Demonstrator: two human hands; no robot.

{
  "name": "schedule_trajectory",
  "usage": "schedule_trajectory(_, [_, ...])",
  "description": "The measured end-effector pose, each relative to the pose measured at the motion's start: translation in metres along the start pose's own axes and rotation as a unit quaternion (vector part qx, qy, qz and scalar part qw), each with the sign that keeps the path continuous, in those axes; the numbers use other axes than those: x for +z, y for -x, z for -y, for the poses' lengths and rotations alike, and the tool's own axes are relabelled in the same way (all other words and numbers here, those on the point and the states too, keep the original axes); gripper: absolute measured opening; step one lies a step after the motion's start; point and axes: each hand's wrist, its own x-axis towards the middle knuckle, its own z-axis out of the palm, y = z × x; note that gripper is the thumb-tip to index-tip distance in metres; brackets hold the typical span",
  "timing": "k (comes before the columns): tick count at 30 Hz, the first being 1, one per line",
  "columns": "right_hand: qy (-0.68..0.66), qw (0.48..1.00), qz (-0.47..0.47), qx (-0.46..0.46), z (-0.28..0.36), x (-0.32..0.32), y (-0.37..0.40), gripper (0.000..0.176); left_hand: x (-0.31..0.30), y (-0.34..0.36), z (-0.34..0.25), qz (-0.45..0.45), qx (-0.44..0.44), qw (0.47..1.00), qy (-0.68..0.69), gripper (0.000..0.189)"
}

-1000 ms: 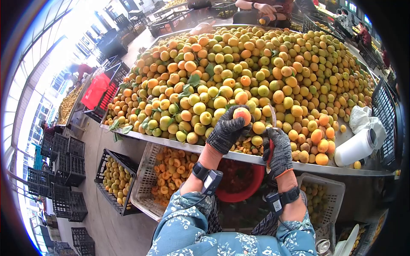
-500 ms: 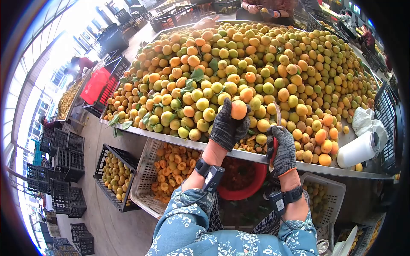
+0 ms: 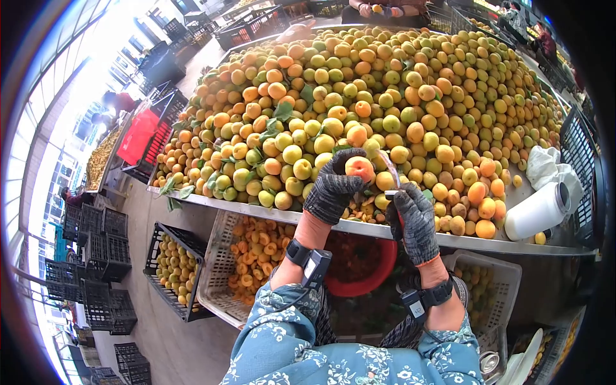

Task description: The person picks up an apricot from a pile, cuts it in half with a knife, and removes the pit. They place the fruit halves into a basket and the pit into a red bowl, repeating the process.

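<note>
My left hand [image 3: 332,192], in a dark grey knit glove, is closed around an orange apricot [image 3: 359,168]. My right hand [image 3: 416,223], gloved the same way, grips a small knife [image 3: 389,169] whose thin curved blade points up beside the fruit. Its reddish handle is mostly hidden by my fingers. Both hands are over the front edge of a metal-rimmed table [image 3: 256,209], which bears a big heap of apricots [image 3: 398,119], green-yellow to orange, with some leaves. Cut scraps lie on the table between my hands.
Below the table edge are a pale crate of apricot halves [image 3: 221,282], a red basin [image 3: 359,289] and a black crate of whole apricots [image 3: 192,308]. At the right lies a white bottle [image 3: 536,212]. Across the heap stands another person [image 3: 385,13]. Black crates [image 3: 106,256] are stacked left.
The view has shifted slightly, moving the heap left and up. My left hand has turned the apricot, showing a redder side, and the knife blade has come closer to it.
</note>
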Motion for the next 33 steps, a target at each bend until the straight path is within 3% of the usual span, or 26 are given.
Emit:
schedule_trajectory(1, [0.031, 0.999, 0.017, -0.014, 0.0, -0.001, 0.002, 0.023, 0.002, 0.003, -0.008, 0.02, -0.054, 0.993, 0.098, 0.055])
schedule_trajectory(4, [0.079, 0.996, 0.033, -0.031, 0.002, 0.003, 0.006, 0.021, 0.006, 0.003, -0.015, 0.053, -0.077, 0.981, 0.172, 0.06])
schedule_trajectory(11, [0.149, 0.988, 0.033, -0.032, 0.006, 0.005, 0.011, 0.024, 0.013, 0.005, -0.02, 0.079, -0.095, 0.972, 0.202, 0.066])
schedule_trajectory(16, [0.162, 0.985, 0.035, -0.05, 0.003, 0.004, 0.01, 0.023, 0.015, 0.005, -0.022, 0.061, -0.124, 0.964, 0.229, 0.058])
schedule_trajectory(25, [0.218, 0.973, 0.008, -0.078, -0.004, 0.008, 0.008, 0.022, 0.021, 0.008, -0.027, 0.069, -0.12, 0.975, 0.172, 0.046])
schedule_trajectory(27, [0.284, 0.946, -0.002, -0.157, -0.005, 0.008, 0.006, 0.022, 0.028, 0.01, -0.029, 0.078, -0.117, 0.985, 0.102, 0.044])
schedule_trajectory(28, [0.285, 0.946, -0.005, -0.157, -0.005, 0.008, 0.006, 0.022, 0.031, 0.009, -0.029, 0.087, -0.11, 0.99, 0.03, 0.042])
schedule_trajectory(30, [0.215, 0.973, -0.01, -0.085, -0.005, 0.008, 0.007, 0.024, 0.033, 0.008, -0.021, 0.089, -0.107, 0.99, 0.019, 0.038])
schedule_trajectory(33, [0.178, 0.982, -0.009, -0.06, -0.01, 0.007, 0.007, 0.023, 0.038, 0.009, -0.024, 0.051, -0.13, 0.982, 0.123, 0.035])
